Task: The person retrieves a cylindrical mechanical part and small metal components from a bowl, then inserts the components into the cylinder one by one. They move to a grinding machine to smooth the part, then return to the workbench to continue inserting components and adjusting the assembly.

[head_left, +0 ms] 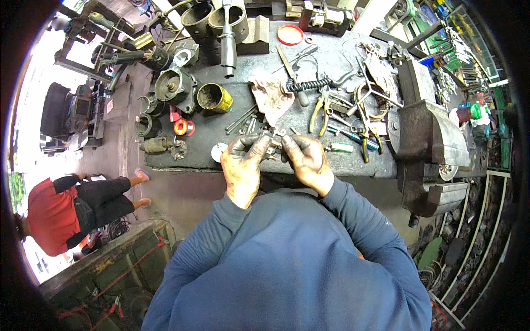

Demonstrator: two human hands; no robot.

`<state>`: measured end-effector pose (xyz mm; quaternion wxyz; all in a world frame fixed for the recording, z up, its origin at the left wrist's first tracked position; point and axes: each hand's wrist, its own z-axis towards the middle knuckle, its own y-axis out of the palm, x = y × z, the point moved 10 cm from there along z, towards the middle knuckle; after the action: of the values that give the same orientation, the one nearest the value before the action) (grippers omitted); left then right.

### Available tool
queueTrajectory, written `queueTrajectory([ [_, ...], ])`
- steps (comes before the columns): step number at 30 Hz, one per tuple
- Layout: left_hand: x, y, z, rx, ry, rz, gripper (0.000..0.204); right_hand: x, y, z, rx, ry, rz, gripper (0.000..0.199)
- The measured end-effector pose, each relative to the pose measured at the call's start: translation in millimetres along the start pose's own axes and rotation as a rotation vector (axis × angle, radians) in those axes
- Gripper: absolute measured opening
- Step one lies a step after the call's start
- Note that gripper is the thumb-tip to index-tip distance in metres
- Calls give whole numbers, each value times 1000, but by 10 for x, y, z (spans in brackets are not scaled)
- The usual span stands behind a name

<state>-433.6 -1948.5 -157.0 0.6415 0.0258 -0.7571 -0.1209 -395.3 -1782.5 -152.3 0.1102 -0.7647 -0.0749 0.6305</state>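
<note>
Both hands meet above the bench's near edge, fingertips blackened with grease. My left hand (243,165) pinches a small metal part (273,148), whose exact kind is too small to tell. Closed fingers of my right hand (309,162) press at the other side of the same part; the fingertips hide much of it. Just beyond lie a stained cloth (270,96), several thin metal rods (240,119) and pliers with yellow handles (319,113). A screwdriver with a green handle (340,148) rests right of my right hand. Left of my left hand sits a pale round disc (219,152).
A heavy bench vise (433,138) stands at the bench's right end. Motor housings (175,85), a yellow can (215,98) and a solder spool (182,127) stand on the left. A red lid (290,35) lies farther back. A person in red (52,215) is off to the left.
</note>
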Motion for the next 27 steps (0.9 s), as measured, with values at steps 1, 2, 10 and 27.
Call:
queueTrajectory([
  [1,23,15,10,-4,8,-11,15,34,44,-13,-48,82,175,32],
  [2,13,20,3,1,-22,-36,16,-66,-20,-32,24,-34,87,29],
  [10,-11,29,36,-7,-68,-92,12,-255,-32,-58,145,-262,-100,17],
  [27,-11,4,67,3,-59,-37,13,-23,46,-43,140,-204,-145,21],
])
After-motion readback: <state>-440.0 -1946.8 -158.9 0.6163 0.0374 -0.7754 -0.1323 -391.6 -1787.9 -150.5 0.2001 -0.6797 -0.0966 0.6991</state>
